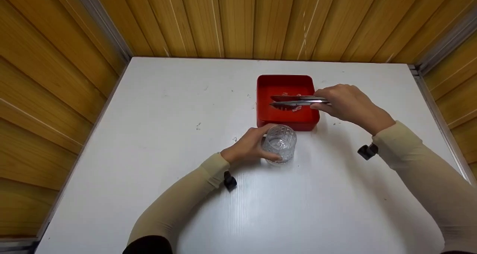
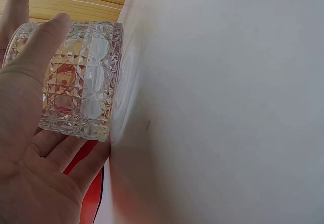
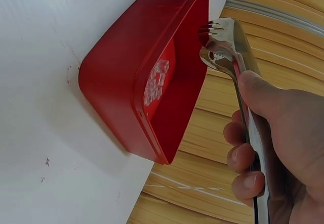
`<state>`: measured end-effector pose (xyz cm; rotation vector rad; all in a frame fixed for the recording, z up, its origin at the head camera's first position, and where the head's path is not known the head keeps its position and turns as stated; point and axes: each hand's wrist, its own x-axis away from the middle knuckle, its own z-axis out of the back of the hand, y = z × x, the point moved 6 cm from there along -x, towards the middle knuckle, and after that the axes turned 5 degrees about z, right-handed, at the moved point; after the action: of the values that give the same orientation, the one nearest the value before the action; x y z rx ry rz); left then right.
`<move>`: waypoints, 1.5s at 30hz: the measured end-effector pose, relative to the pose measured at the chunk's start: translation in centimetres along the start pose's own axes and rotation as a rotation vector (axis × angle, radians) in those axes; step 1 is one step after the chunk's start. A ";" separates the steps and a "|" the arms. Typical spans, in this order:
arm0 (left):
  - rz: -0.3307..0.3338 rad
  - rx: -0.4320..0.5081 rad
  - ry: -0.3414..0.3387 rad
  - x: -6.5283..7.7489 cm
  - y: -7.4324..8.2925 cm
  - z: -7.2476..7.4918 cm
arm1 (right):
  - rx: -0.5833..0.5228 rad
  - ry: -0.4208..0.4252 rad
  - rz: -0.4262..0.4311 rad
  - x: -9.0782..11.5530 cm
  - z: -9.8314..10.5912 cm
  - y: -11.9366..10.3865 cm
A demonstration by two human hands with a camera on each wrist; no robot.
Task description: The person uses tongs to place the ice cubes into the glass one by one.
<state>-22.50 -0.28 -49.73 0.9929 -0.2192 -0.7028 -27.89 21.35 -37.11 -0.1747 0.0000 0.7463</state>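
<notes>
A clear cut-patterned glass (image 1: 280, 146) stands on the table, touching or close to the near wall of a red square box (image 1: 287, 126). My left hand (image 1: 250, 146) grips the glass, thumb on the near side and fingers on the far side, as the left wrist view (image 2: 76, 82) glass shows. In my right hand (image 1: 348, 103) is a pair of metal tongs (image 3: 253, 117), pinched between thumb and fingers. Their tips hover over the box, slightly apart, and I see nothing between them. Clear ice-like pieces (image 3: 156, 84) lie on the box floor.
The white table (image 1: 179, 108) spreads around the box and glass, with a few small dark marks on it. Wood-patterned panels (image 1: 238, 23) rise behind it and at both sides, with metal strips (image 1: 104, 23) at the corners.
</notes>
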 end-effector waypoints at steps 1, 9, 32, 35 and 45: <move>0.003 0.001 -0.001 0.0 0.0 0.0 | -0.002 -0.001 -0.001 -0.2 -0.1 0.2; 0.001 -0.001 -0.005 0.0 0.0 0.0 | -0.015 -0.041 -0.025 -1.4 -0.5 1.0; -0.015 -0.013 0.006 -0.2 0.1 0.3 | 0.055 -0.114 -0.020 -5.0 -1.0 2.2; -0.011 -0.009 0.000 -0.2 0.1 0.2 | 0.059 -0.125 -0.024 -5.3 -1.1 2.4; -0.004 -0.022 -0.004 -0.2 0.1 0.1 | 0.052 -0.158 -0.051 -6.1 -1.4 2.9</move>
<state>-22.61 -0.18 -49.53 0.9714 -0.2130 -0.7097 -34.23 19.12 -38.55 -0.0656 -0.1345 0.7073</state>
